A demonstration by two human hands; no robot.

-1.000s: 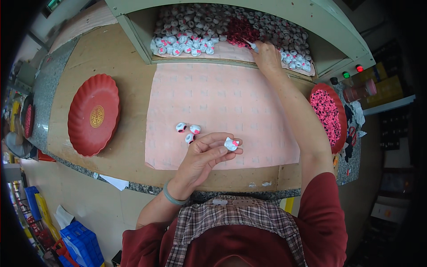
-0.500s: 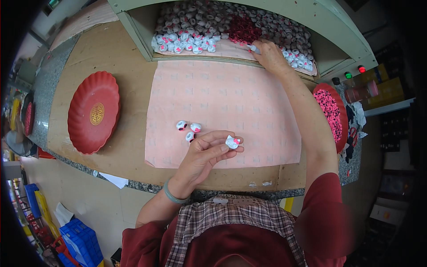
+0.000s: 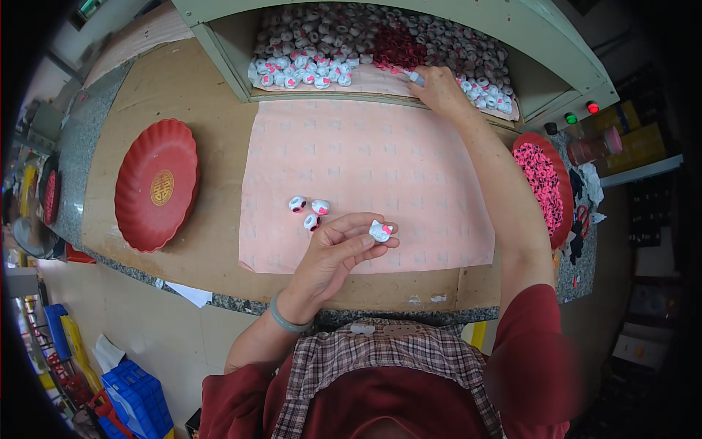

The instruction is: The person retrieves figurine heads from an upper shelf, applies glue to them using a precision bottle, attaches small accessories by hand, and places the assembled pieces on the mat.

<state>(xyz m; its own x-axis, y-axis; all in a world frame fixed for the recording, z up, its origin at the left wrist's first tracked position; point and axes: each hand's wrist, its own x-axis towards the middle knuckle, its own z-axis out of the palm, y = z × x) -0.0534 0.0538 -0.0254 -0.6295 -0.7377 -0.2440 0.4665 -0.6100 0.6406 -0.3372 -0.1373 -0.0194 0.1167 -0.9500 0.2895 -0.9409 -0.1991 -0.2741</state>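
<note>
Over the pink cloth (image 3: 373, 161), my left hand (image 3: 338, 249) is closed, pinching a small white cat-head bead (image 3: 379, 231) with a pink bow between thumb and fingers. Three similar white beads (image 3: 319, 207) lie on the cloth just beyond that hand. My right hand (image 3: 441, 89) reaches to the front edge of the cabinet (image 3: 227, 62). Its fingers are closed on a small pale tool (image 3: 416, 77); its exact kind is unclear. The tool is near a heap of dark red and pink pieces (image 3: 398, 50) inside the cabinet.
White beads with pink bows (image 3: 311, 72) and many plainer ones fill the cabinet. A red scalloped tray (image 3: 150, 219) stands on the left. At right, another red tray (image 3: 561, 175) holds pink-and-black pieces (image 3: 537, 179), near scissors (image 3: 582, 218) and a pink-lidded jar (image 3: 596, 149).
Both hands keep their places and grips, apart from slight shifts. The whole view has moved a little.
</note>
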